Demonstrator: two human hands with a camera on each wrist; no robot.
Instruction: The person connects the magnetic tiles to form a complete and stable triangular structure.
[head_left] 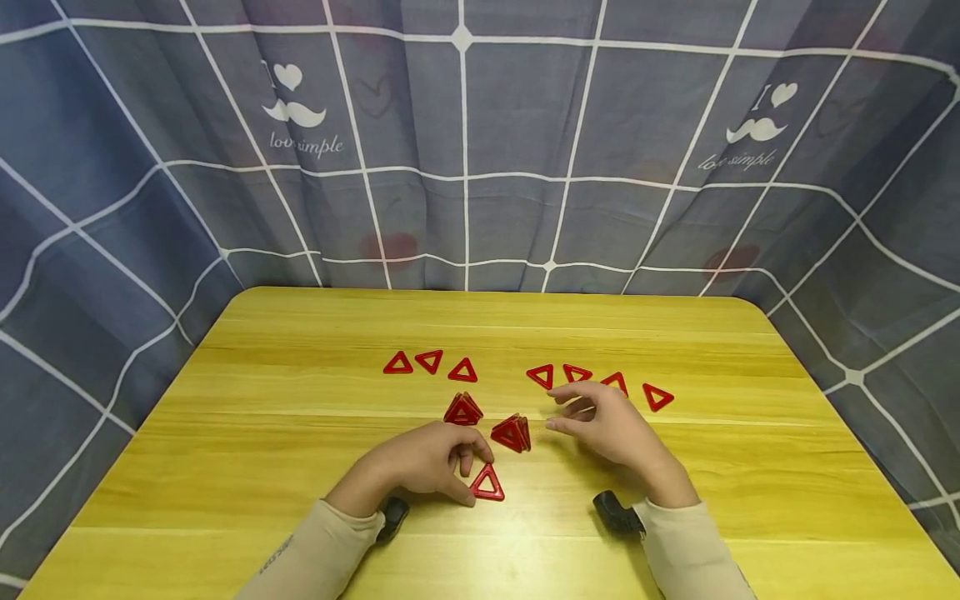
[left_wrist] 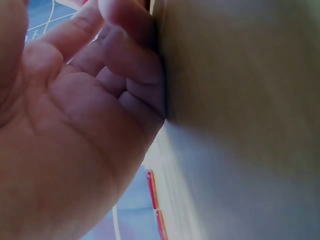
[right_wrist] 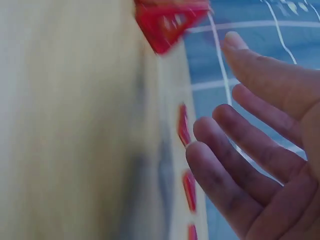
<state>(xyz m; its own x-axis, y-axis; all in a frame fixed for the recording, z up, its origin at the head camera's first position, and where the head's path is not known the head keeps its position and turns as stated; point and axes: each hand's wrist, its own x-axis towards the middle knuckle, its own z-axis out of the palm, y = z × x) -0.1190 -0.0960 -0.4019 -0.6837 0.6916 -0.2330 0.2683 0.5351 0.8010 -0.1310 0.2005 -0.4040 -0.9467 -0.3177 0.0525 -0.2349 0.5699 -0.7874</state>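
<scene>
My left hand [head_left: 438,458] is low over the table, its thumb and index finger pinching the edges of a flat red triangle frame [head_left: 488,483] that lies on the wood. In the left wrist view, curled fingers [left_wrist: 132,55] rest against the tabletop and the triangle is hard to see. Just beyond stand two small red pyramids built from triangles, one to the left [head_left: 462,409] and one to the right [head_left: 512,433]. To the right of the second pyramid hovers my right hand [head_left: 607,421], fingers spread apart and loosely bent, holding nothing.
Loose red triangles lie farther back: three on the left, among them one triangle [head_left: 463,370], and several on the right, such as the rightmost triangle [head_left: 657,397]. The wooden table [head_left: 315,333] ends at a blue-grey checked curtain [head_left: 510,217].
</scene>
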